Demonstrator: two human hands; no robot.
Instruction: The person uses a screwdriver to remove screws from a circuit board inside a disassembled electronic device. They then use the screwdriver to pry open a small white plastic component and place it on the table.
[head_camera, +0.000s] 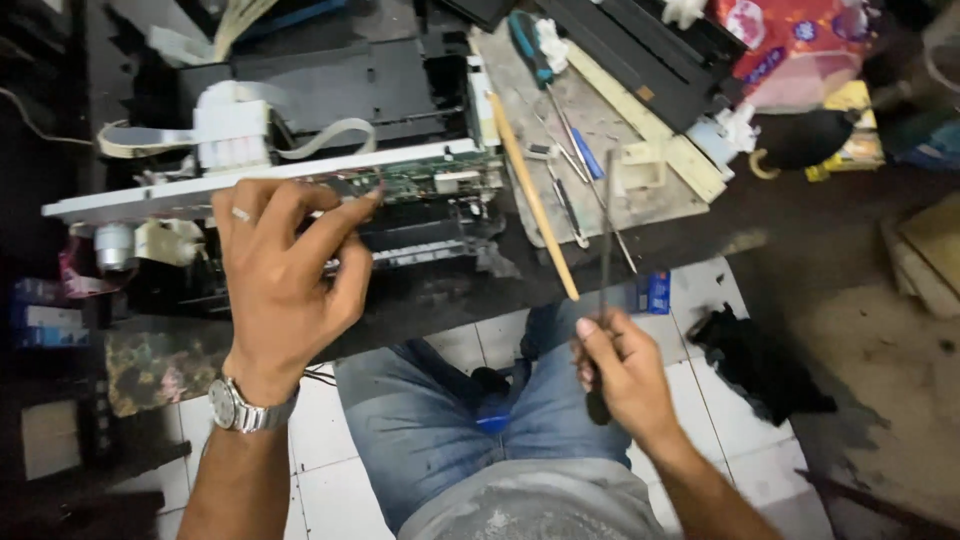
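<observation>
While the opened printer is seen at the left end of the dark workbench, its front rail is touched by the left hand, whose fingers are spread and curled, the fingertips laid against the green circuit board near the bench's front edge. A wristwatch is worn on that wrist. Little free room is left around the printer; the bench's front edge runs just below it, and open tiled floor is seen beyond the knees. A wooden stick is laid slantwise on a grey board, over its front edge. Further right, a screwdriver is clamped in the right hand, fingers closed round the black handle. Its long axis stands nearly upright in the view, the tip pointed away toward the bench, above the front edge.
</observation>
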